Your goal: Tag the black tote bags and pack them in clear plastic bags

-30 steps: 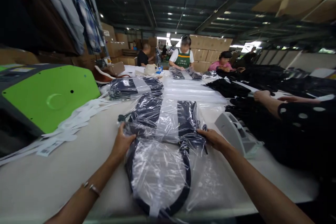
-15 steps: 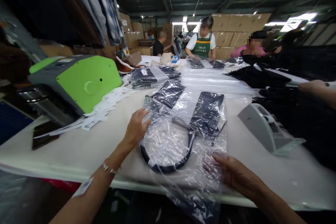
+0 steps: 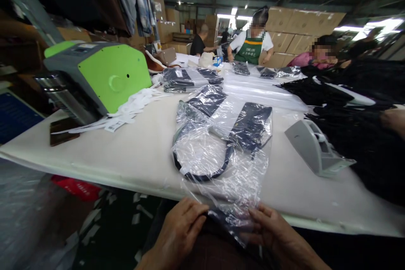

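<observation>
A clear plastic bag (image 3: 243,181) lies on the table with its near end hanging over the front edge. Inside it is a dark folded item (image 3: 251,122) with a white band across it and a dark curved strap (image 3: 202,176) looping toward me, like a handbag with its handle. My left hand (image 3: 182,230) pinches the plastic at the left of the near end, thumb against fingers. On the other side, my right hand (image 3: 268,230) grips the plastic between thumb and fingers, some of which show through the film.
At left stand a green and grey machine (image 3: 117,78), a steel flask (image 3: 63,97), a phone (image 3: 63,131) and white labels (image 3: 136,103). A grey tape dispenser (image 3: 316,147) and black fringed material (image 3: 354,143) lie right. Wrapped items (image 3: 190,78) sit behind; a co-worker (image 3: 249,46) stands opposite.
My left hand has moved from the bag's upper left side down to its near end, beside the table edge. My right hand keeps hold of the plastic, slightly lower. The view has shifted somewhat.
</observation>
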### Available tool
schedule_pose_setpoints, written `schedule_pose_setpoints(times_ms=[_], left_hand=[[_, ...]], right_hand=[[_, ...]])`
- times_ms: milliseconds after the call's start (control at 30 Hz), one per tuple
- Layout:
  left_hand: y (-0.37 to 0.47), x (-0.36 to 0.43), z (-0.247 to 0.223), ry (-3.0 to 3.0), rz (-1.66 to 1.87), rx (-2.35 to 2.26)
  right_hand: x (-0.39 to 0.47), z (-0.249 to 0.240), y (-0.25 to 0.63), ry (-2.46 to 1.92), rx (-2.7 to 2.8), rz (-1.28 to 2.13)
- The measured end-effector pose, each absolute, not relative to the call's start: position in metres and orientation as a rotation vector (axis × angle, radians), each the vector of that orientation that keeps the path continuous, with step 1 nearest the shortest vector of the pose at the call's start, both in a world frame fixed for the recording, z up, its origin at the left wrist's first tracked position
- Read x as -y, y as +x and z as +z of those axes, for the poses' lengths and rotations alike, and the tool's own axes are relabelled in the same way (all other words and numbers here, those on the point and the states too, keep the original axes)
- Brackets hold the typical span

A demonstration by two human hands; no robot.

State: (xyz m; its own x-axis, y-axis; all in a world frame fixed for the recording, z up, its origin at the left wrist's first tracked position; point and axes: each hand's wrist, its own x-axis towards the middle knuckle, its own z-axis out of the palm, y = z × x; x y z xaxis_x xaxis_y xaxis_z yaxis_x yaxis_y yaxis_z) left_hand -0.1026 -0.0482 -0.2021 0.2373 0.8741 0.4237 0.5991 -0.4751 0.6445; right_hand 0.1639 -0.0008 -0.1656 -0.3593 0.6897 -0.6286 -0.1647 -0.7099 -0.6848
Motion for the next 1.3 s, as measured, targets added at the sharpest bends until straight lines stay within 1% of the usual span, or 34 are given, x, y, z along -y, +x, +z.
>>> schedule_pose_setpoints(times_ms=[167, 333, 400, 500, 633, 733, 867, 967, 1100, 1200, 1233, 1300], left_hand=[[-0.091, 0.043, -0.201, 2.448, 1.057, -1.389], [-0.101, 0.045, -0.216, 2.617, 1.016, -1.405], [-0.105, 0.045, -0.221, 2.656, 1.01, -1.471], [-0.109, 0.044, -0.224, 2.71, 1.009, -1.568], [-0.109, 0.04, -0.222, 2.73, 1.016, -1.672], [-0.104, 0.035, -0.216, 2.775, 1.06, -1.569], [-0.091, 0.015, -0.206, 2.812, 1.013, -1.299], [-0.079, -0.012, -0.199, 2.694, 0.963, -1.289], [-0.064, -0.049, -0.191, 2.484, 0.853, -1.375], [-0.057, -0.067, -0.184, 2.405, 0.689, -1.506], [-0.057, -0.072, -0.183, 2.372, 0.684, -1.526], [-0.059, -0.078, -0.182, 2.203, 0.826, -1.527]], right_hand=[[0.003, -0.168, 0.156, -1.415, 0.717, 1.954], [0.021, -0.183, 0.161, -1.418, 0.79, 1.952], [0.029, -0.189, 0.166, -1.419, 0.826, 1.827], [0.036, -0.197, 0.177, -1.383, 1.063, 1.507], [0.026, -0.199, 0.189, -1.335, 1.779, 1.078], [0.01, -0.186, 0.185, -1.158, 2.187, 0.654], [-0.004, -0.155, 0.168, -0.901, 2.312, 0.067], [-0.01, -0.138, 0.16, -0.805, 2.221, -0.182], [-0.023, -0.13, 0.162, -0.583, 2.309, -0.277], [-0.033, -0.128, 0.167, -0.447, 2.426, -0.245], [-0.035, -0.127, 0.167, -0.421, 2.438, -0.21], [-0.037, -0.126, 0.168, -0.372, 2.452, -0.119]])
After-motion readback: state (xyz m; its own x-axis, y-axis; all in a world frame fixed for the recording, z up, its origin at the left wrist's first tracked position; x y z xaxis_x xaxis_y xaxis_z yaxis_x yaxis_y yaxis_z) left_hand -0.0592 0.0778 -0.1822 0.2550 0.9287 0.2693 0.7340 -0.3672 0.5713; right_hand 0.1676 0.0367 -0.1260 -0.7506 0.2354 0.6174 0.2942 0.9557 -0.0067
